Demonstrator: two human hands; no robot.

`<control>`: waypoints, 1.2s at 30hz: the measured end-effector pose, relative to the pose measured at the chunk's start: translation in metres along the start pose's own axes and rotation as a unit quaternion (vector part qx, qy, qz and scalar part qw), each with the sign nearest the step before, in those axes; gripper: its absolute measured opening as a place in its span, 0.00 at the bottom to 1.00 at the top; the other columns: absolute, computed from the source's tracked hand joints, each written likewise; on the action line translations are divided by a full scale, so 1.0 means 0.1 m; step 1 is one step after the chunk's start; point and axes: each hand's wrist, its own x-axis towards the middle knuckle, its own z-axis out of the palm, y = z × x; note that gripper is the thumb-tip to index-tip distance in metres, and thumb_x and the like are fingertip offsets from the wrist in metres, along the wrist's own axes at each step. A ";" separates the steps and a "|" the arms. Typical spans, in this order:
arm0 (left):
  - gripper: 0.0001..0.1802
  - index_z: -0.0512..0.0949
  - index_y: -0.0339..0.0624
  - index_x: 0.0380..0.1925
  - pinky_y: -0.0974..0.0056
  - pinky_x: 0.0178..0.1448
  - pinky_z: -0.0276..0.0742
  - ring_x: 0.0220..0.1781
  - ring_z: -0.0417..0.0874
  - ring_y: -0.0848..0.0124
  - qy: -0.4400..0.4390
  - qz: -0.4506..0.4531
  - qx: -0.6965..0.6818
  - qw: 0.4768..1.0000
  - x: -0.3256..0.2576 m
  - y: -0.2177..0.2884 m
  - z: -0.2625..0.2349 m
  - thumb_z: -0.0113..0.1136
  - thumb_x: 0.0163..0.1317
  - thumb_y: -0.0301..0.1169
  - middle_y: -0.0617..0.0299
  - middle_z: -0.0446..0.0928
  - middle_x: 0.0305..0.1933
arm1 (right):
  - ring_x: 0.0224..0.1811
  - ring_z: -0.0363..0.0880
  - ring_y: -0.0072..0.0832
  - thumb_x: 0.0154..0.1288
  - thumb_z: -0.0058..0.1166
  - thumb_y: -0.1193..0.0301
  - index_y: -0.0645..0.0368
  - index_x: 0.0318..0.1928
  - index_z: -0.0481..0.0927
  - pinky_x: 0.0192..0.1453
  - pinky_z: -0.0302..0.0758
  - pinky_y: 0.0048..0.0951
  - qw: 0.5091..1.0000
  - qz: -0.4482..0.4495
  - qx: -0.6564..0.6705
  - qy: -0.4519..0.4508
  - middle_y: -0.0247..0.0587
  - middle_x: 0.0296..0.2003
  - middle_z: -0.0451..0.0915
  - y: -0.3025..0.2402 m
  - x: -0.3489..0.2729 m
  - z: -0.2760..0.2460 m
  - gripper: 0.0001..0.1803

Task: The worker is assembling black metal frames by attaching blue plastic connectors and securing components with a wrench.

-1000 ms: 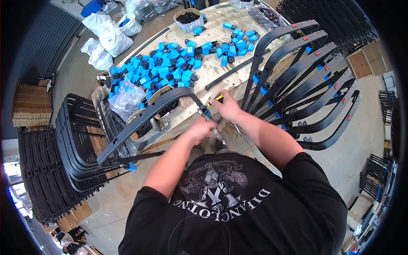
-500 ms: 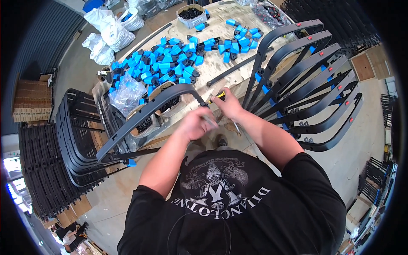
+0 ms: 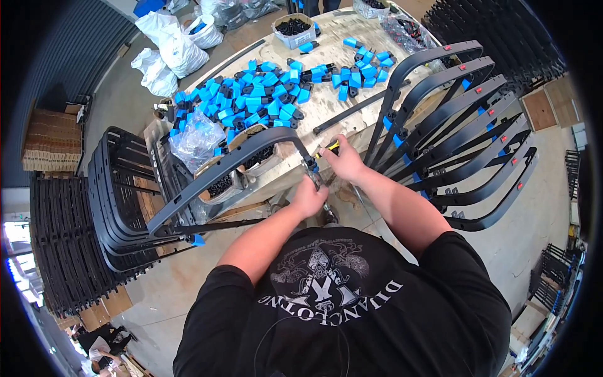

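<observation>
A black curved frame (image 3: 217, 168) stands at the near edge of the table, its bent end coming down between my hands. My right hand (image 3: 345, 162) is closed around a yellow-and-black screwdriver (image 3: 329, 150), which points at that frame end. Just below the end, my left hand (image 3: 309, 198) is closed on a silver metal hand tool (image 3: 313, 171); the tool's head touches or lies close to the frame, and its exact kind is unclear. A blue piece (image 3: 198, 240) sits at the frame's lower left part.
Many blue-and-black plastic brackets (image 3: 251, 100) are heaped on the wooden table (image 3: 326, 47). Boxes of small black parts (image 3: 260, 160) stand along its near edge. More black frames lean on the right (image 3: 433, 119) and the left (image 3: 113, 188). A black bar (image 3: 352, 112) lies across the table.
My left hand, blurred by motion before, has moved up and slightly right, bringing the metal tool to the frame's end. My right hand keeps the screwdriver there. The whole view has shifted slightly.
</observation>
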 end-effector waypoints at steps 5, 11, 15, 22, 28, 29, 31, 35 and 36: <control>0.11 0.77 0.35 0.33 0.54 0.37 0.78 0.32 0.85 0.59 -0.219 -0.249 -0.256 0.908 0.21 0.44 -0.41 0.55 0.64 0.33 0.54 0.79 0.26 | 0.45 0.85 0.53 0.67 0.62 0.52 0.64 0.60 0.67 0.51 0.78 0.45 1.000 -0.008 -0.014 0.026 0.63 0.41 0.83 0.03 -0.03 -0.03 0.34; 0.13 0.74 0.32 0.31 0.51 0.39 0.80 0.33 0.86 0.58 0.066 0.028 0.022 0.997 0.04 -0.01 0.10 0.59 0.58 0.34 0.44 0.82 0.30 | 0.45 0.85 0.51 0.67 0.63 0.53 0.62 0.62 0.67 0.50 0.78 0.45 1.000 -0.020 -0.019 0.015 0.61 0.41 0.83 -0.05 -0.04 -0.04 0.34; 0.13 0.74 0.31 0.31 0.50 0.39 0.80 0.31 0.84 0.56 -0.065 -0.080 0.067 0.992 0.18 0.06 -0.12 0.58 0.59 0.33 0.46 0.82 0.32 | 0.41 0.84 0.45 0.67 0.64 0.54 0.61 0.60 0.67 0.48 0.78 0.43 0.999 -0.032 0.000 0.026 0.58 0.39 0.83 -0.01 -0.08 -0.01 0.32; 0.07 0.76 0.40 0.29 0.55 0.34 0.75 0.26 0.79 0.60 -0.006 -0.082 -0.117 0.990 0.09 0.07 0.00 0.56 0.62 0.31 0.57 0.78 0.25 | 0.35 0.81 0.25 0.60 0.72 0.63 0.59 0.59 0.70 0.39 0.78 0.31 0.971 -0.030 0.232 -0.043 0.40 0.37 0.83 0.12 -0.12 0.04 0.32; 0.13 0.74 0.34 0.35 0.48 0.38 0.76 0.32 0.84 0.50 0.020 -0.070 0.035 0.997 0.11 -0.04 0.12 0.59 0.58 0.34 0.42 0.80 0.28 | 0.33 0.81 0.24 0.61 0.70 0.66 0.67 0.53 0.74 0.37 0.78 0.30 0.993 0.000 0.103 -0.064 0.40 0.36 0.83 1.06 -0.20 0.28 0.26; 0.14 0.74 0.34 0.37 0.47 0.41 0.77 0.35 0.84 0.46 0.020 -0.077 0.043 0.996 0.07 -0.04 0.13 0.59 0.57 0.35 0.41 0.81 0.30 | 0.33 0.81 0.24 0.61 0.70 0.66 0.67 0.53 0.74 0.37 0.78 0.30 0.993 0.003 0.101 -0.062 0.40 0.36 0.83 1.02 -0.28 0.23 0.26; 0.20 0.73 0.31 0.40 0.45 0.46 0.78 0.41 0.84 0.42 0.012 -0.082 0.050 0.995 0.02 0.00 0.13 0.60 0.58 0.38 0.37 0.81 0.35 | 0.35 0.81 0.27 0.62 0.68 0.64 0.69 0.50 0.76 0.39 0.78 0.32 0.999 0.022 -0.024 -0.023 0.41 0.35 0.83 0.88 -0.42 0.11 0.24; 0.25 0.71 0.29 0.45 0.44 0.53 0.79 0.48 0.84 0.38 0.002 -0.106 0.072 0.992 -0.01 0.15 0.02 0.61 0.59 0.41 0.33 0.82 0.40 | 0.38 0.81 0.30 0.63 0.66 0.61 0.71 0.52 0.75 0.43 0.79 0.35 0.991 0.098 0.054 -0.076 0.45 0.38 0.83 -0.01 -1.08 -0.32 0.27; 0.25 0.71 0.29 0.47 0.44 0.55 0.79 0.48 0.84 0.38 0.010 -0.084 0.058 0.995 -0.02 0.16 0.03 0.61 0.59 0.40 0.32 0.82 0.40 | 0.40 0.81 0.31 0.63 0.66 0.60 0.72 0.54 0.75 0.44 0.79 0.36 0.986 0.127 0.079 -0.079 0.47 0.40 0.83 -0.07 -1.10 -0.38 0.29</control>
